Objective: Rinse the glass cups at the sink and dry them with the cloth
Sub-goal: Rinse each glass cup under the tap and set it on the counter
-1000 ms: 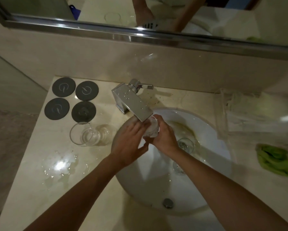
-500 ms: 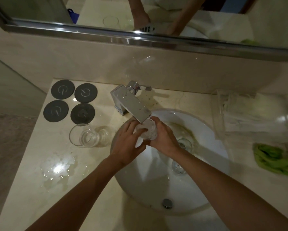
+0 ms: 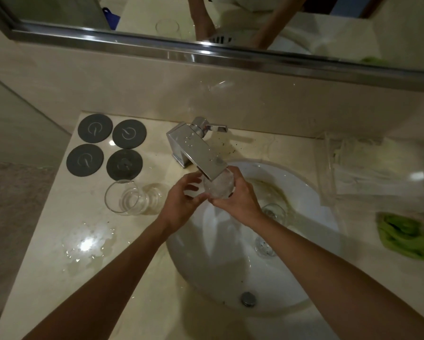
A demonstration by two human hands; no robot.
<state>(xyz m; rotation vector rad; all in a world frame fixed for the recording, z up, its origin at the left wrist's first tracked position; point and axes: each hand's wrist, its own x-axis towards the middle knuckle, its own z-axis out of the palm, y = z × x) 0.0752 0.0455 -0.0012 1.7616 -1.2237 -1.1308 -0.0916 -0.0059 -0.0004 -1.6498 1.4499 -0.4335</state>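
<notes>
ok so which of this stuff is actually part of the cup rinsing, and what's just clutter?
Part of the job:
- cup under the tap, held by right hand, left hand touching it
- glass in the sink
- glass on the counter
- green cloth
- sink

Lying about:
- four dark coasters
- clear tray

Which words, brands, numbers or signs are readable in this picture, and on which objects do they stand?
No readable words, brands or numbers.
Four dark round coasters: each bears a pale curled mark, a symbol and no letters; the fourth is blurred.
Tap, glass cups and green cloth: no label visible.
</notes>
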